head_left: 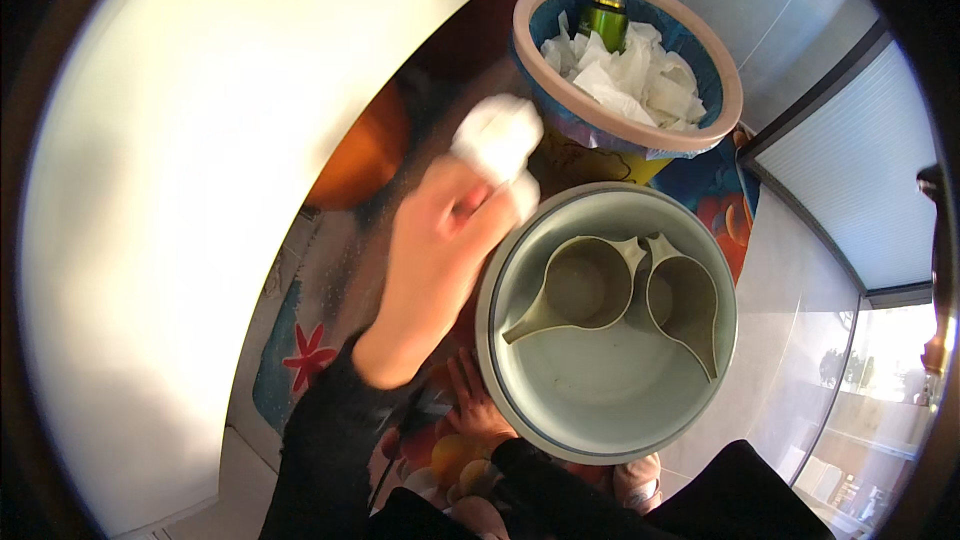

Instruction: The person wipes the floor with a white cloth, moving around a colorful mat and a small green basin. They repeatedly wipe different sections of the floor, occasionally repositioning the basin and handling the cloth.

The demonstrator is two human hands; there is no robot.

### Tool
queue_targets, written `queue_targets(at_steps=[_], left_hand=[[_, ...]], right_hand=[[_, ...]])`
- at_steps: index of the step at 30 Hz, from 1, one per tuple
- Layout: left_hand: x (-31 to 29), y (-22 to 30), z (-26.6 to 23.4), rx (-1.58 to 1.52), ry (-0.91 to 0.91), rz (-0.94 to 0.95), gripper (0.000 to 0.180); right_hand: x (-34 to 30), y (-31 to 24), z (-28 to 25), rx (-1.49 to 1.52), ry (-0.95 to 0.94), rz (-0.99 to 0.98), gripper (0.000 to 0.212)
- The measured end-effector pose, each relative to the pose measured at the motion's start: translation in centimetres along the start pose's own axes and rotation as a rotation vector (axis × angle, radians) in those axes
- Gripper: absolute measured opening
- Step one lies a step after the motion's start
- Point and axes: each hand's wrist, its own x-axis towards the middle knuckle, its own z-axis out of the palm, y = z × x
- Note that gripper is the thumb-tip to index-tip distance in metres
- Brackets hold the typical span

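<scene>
My left hand point(425, 260), blurred, is raised left of the pale grey-green basin point(600, 405). Its fingers are closed on a crumpled white tissue point(497, 138), which shows above the knuckles. Below it, my right hand point(475, 405) lies with fingers stretched out beside the basin's lower left rim, and nothing shows in it. Inside the basin are two pale green scoop-like cups, a left one point(585, 285) and a right one point(683, 302), each drawn out to a narrow tapering end. Beyond the basin stands a waste bin point(665, 132) with a pinkish rim, holding crumpled white tissues point(640, 75).
A green pump bottle point(605, 15) stands at the bin's far side. A large bright white curved surface point(200, 190) fills the left. An orange rounded thing point(365, 155) shows beside it. A patterned mat point(300, 350) lies underneath, a framed panel point(840, 150) stands right, and a foot point(637, 480) shows below.
</scene>
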Motion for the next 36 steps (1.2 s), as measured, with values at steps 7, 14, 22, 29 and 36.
queue_targets(at_steps=[7,14,22,29,36], left_hand=[[9.2,2.0,4.3,0.534,-0.023,0.509,0.043],[-7.1,-13.2,-19.2,1.093,0.194,0.078,0.037],[-6.2,-22.4,-45.0,1.551,0.424,-0.007,0.05],[-5.1,-22.3,-50.2,1.63,0.677,-0.093,0.029],[-8.2,-24.1,-61.6,1.55,0.831,-0.611,0.028]], right_hand=[[1.6,0.3,-1.5,-0.114,0.056,-0.201,0.055],[2.5,0.4,-0.5,-0.088,-0.163,0.004,0.069],[2.3,-2.1,0.5,-0.082,-0.236,0.056,0.07],[2.2,-1.8,0.3,-0.046,-0.272,0.038,0.07],[1.6,-1.5,0.8,-0.03,-0.258,0.022,0.067]])
